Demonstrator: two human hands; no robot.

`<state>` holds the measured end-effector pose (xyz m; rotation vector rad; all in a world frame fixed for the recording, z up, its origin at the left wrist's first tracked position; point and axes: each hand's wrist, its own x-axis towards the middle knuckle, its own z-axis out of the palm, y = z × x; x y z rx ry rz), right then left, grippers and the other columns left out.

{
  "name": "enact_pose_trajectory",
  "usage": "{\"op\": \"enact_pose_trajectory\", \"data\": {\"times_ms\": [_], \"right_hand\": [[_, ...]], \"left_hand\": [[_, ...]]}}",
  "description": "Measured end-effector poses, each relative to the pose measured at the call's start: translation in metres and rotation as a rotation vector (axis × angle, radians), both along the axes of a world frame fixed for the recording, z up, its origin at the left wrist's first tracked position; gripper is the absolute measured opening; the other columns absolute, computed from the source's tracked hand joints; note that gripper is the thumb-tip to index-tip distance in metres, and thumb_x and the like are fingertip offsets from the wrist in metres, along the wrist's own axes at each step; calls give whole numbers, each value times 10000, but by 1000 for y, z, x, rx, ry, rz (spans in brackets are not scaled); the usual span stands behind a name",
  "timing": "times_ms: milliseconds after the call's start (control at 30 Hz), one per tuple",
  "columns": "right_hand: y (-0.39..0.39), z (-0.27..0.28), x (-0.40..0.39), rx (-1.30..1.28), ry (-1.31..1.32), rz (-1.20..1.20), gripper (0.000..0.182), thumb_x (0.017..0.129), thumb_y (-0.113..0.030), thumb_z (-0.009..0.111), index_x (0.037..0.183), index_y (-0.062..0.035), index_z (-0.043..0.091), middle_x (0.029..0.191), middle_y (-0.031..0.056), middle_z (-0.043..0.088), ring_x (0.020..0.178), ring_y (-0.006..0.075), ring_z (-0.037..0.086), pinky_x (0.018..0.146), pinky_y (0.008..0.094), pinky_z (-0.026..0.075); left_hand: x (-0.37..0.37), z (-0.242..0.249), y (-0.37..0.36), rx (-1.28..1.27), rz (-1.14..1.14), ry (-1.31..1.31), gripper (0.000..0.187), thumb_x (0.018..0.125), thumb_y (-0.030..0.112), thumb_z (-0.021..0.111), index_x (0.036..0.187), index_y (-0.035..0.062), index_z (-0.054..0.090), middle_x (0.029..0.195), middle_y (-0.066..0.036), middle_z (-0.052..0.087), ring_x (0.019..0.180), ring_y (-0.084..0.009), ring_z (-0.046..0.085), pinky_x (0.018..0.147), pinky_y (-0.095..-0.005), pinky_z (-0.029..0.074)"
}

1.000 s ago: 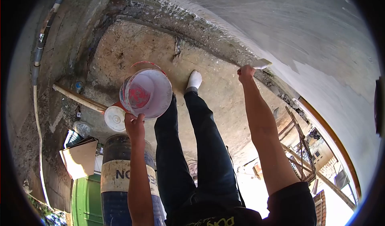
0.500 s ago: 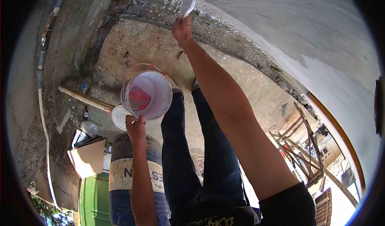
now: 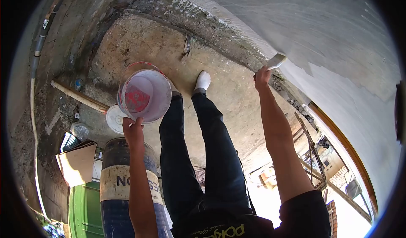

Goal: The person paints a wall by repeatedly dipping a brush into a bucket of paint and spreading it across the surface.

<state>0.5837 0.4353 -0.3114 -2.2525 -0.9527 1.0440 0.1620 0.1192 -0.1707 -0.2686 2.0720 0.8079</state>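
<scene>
My left hand (image 3: 134,130) is closed on the near rim of a paint bucket (image 3: 162,95), which it holds up in front of my legs. Inside, the bucket is whitish, with a red patch toward the bottom, and a thin red-and-white handle arcs along its far side. Out to the right, my right hand (image 3: 262,77) grips a wide paintbrush (image 3: 277,61) by its handle. The brush's pale bristles point at the lower part of the grey wall (image 3: 330,39) and overlap it in this view.
A white round lid (image 3: 115,120) lies behind the bucket, near a pole (image 3: 78,95). A blue-and-cream drum (image 3: 111,176) stands at lower left beside a green panel (image 3: 86,208) and cardboard (image 3: 78,164). At right are a rusty metal frame (image 3: 311,149) and the wall's brown edge (image 3: 347,147).
My right hand has swung the paintbrush from the far top of the wall's base to the right and nearer. The view has shifted; the bucket stays in my left hand.
</scene>
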Motion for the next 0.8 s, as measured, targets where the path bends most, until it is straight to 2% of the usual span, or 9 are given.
{"op": "enact_pose_trajectory", "data": {"times_ms": [133, 167, 200, 333, 400, 433, 500, 633, 800], "right_hand": [[19, 12, -40, -62, -151, -231, 209, 999, -302, 381, 1041, -99, 357, 648, 82, 437, 453, 196, 439, 376, 337, 380], [22, 2, -46, 22, 37, -36, 243, 966, -300, 417, 1066, -116, 293, 735, 89, 477, 473, 186, 459, 390, 327, 391], [38, -5, -78, -56, 94, -239, 271, 963, -293, 411, 1116, -116, 275, 771, 108, 484, 494, 199, 476, 398, 330, 401], [42, -13, -207, -53, 176, -85, 394, 963, -339, 413, 1173, -54, 241, 930, 212, 537, 592, 270, 562, 450, 370, 456], [29, -2, -266, -57, 221, 37, 409, 964, -343, 431, 1194, -37, 286, 1008, 269, 559, 768, 371, 619, 581, 433, 503], [22, -50, -279, 37, 224, 148, 401, 965, -323, 437, 1208, -36, 298, 1067, 299, 555, 868, 455, 613, 719, 499, 492], [15, -38, -310, 10, 240, 285, 390, 961, -313, 444, 1209, -36, 325, 1044, 314, 576, 928, 513, 584, 824, 539, 445], [15, -12, -290, 46, 148, 391, 313, 955, -322, 460, 1098, -44, 458, 974, 300, 622, 950, 497, 586, 812, 525, 455], [26, -9, -151, 22, 33, 418, 337, 923, -335, 558, 1019, -12, 564, 883, 240, 640, 841, 391, 633, 740, 455, 478]], "left_hand": [[0, 1, -4, -11, -25, -48, 294, 810, 121, 673, 807, 94, 380, 852, -24, 431, 788, -143, 507, 745, -320, 506], [1, 3, -4, -5, -26, -53, 292, 809, 120, 672, 807, 94, 381, 859, -23, 430, 795, -143, 505, 747, -319, 505], [1, 4, -3, 1, -27, -56, 291, 809, 119, 672, 807, 94, 382, 865, -23, 430, 803, -143, 504, 749, -319, 504], [4, 10, 0, 19, -43, -26, 290, 805, 110, 672, 808, 91, 384, 861, -29, 435, 798, -147, 508, 755, -322, 504], [8, 16, -1, 20, -43, 13, 289, 797, 96, 674, 814, 78, 385, 828, -42, 446, 746, -151, 522, 744, -326, 511], [10, 18, -2, 18, -45, 8, 290, 800, 96, 672, 814, 79, 383, 834, -41, 446, 753, -151, 524, 744, -327, 511], [11, 22, -4, 7, -44, 7, 290, 804, 96, 669, 812, 81, 380, 846, -40, 445, 765, -152, 528, 745, -328, 511], [22, 28, -3, -12, -42, 13, 298, 806, 98, 669, 808, 86, 371, 860, -33, 436, 784, -147, 528, 744, -334, 512], [45, 29, -5, -1, -41, -33, 292, 814, 131, 673, 820, 121, 382, 889, -13, 444, 879, -133, 494, 828, -342, 486]]}}
